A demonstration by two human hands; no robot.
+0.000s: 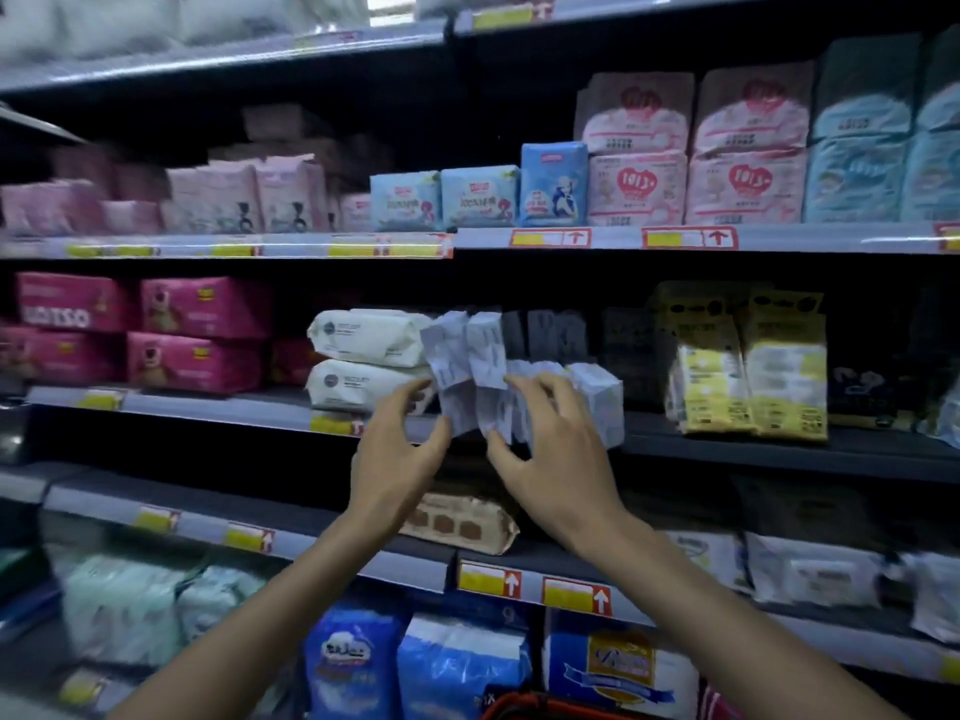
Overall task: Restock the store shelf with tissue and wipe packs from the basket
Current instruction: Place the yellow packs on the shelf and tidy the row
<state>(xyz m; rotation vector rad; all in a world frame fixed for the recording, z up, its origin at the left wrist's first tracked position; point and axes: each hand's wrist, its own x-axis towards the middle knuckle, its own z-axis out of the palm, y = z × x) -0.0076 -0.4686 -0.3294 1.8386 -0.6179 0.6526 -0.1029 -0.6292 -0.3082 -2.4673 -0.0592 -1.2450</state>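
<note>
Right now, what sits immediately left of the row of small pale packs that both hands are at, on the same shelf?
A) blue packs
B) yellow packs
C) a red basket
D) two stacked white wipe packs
D: the two white wipe packs lie one on top of the other just left of the small pale packs that the left hand and right hand reach. The yellow packs stand further right.
</note>
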